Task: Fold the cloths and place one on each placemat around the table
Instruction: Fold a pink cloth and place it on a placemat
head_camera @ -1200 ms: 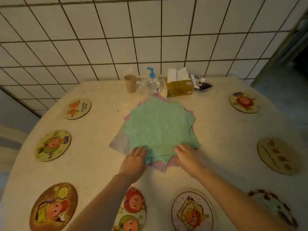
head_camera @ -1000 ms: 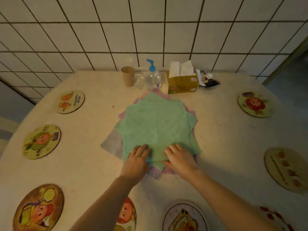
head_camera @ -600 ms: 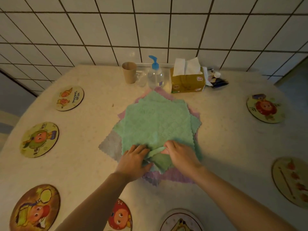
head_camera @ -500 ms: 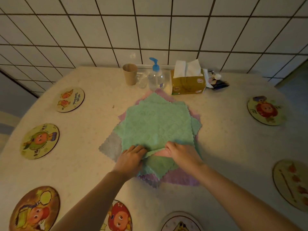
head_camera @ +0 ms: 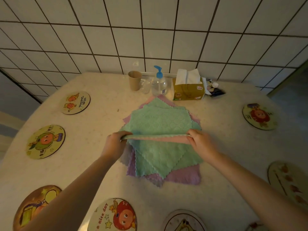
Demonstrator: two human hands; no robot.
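A stack of square cloths (head_camera: 164, 161), green on top of purple ones, lies spread in the middle of the table (head_camera: 225, 147). The top green cloth (head_camera: 160, 122) has its near edge lifted off the stack, showing a pink underside. My left hand (head_camera: 115, 144) pinches that edge's left corner and my right hand (head_camera: 200, 142) pinches its right corner, the edge stretched straight between them. Round cartoon placemats ring the table: at the left (head_camera: 45, 141), far left (head_camera: 75, 102), right (head_camera: 259, 116), and near me (head_camera: 115, 215).
Against the tiled wall stand a brown paper cup (head_camera: 134, 80), a clear pump bottle with a blue top (head_camera: 158, 83), a yellow tissue box (head_camera: 189, 90) and small dark items (head_camera: 215, 91). More placemats sit at the near left (head_camera: 35, 207) and right edge (head_camera: 290, 182).
My hands went from pressing flat on the stack's near edge to pinching the top green cloth's near corners, spreading apart and raising that edge.
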